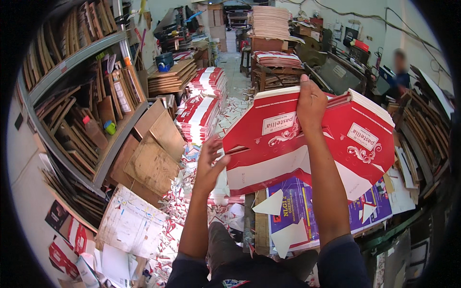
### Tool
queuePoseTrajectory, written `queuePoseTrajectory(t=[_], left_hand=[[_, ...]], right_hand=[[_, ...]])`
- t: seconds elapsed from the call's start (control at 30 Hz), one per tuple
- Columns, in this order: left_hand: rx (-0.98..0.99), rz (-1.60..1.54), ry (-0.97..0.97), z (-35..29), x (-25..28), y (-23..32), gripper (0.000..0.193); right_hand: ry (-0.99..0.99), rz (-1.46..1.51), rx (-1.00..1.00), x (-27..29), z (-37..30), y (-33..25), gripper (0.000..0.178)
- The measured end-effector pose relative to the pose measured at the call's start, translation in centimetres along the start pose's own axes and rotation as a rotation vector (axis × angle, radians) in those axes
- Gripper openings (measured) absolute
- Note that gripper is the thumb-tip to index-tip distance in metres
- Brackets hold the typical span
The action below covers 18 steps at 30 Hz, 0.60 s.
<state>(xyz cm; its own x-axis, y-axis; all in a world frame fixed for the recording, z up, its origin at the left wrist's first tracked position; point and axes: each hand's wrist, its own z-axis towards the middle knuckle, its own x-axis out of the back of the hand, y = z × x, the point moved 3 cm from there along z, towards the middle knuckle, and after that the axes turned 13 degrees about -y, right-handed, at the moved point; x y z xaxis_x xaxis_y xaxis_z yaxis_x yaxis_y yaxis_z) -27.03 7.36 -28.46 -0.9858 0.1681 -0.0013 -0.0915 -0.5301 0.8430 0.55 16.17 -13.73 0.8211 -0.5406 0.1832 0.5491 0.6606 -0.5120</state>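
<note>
A thick stack of red and white printed carton blanks (257, 165) is raised in front of me, its white layered edges showing along the top. My right hand (312, 103) grips it at the upper middle, thumb up over the edge. Beside the stack's left side is my left hand (210, 161), fingers apart and holding nothing; whether a fingertip touches the blanks I cannot tell. Below the stack, a purple printed sheet (314, 225) covers the work surface, with white triangular offcuts (290, 237) lying on it.
Paper scraps (185, 211) litter the floor at left, around piles of red and white blanks (196, 115). Metal shelves (122, 139) packed with wooden boards stand left; loose boards (152, 165) lean below. Another person (399, 72) is at the far right, near a tall pale stack (270, 23).
</note>
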Motion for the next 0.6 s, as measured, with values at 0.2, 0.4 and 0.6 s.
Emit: queuePoseTrajectory(t=[0.2,0.4,0.6], left_hand=[[0.053,0.037,0.061,2.5,-3.2,2.0,0.025],[-0.103,-0.037,0.224,2.8,-4.4,1.2,0.021],[0.029,-0.235,0.296,3.4,-3.9,0.6,0.020]], right_hand=[[-0.016,0.011,-0.015,-0.3,0.0,-0.5,0.054],[0.016,0.050,0.058,-0.2,-0.2,-0.3,0.048],[0.029,0.114,0.036,-0.5,-0.4,-0.6,0.047]])
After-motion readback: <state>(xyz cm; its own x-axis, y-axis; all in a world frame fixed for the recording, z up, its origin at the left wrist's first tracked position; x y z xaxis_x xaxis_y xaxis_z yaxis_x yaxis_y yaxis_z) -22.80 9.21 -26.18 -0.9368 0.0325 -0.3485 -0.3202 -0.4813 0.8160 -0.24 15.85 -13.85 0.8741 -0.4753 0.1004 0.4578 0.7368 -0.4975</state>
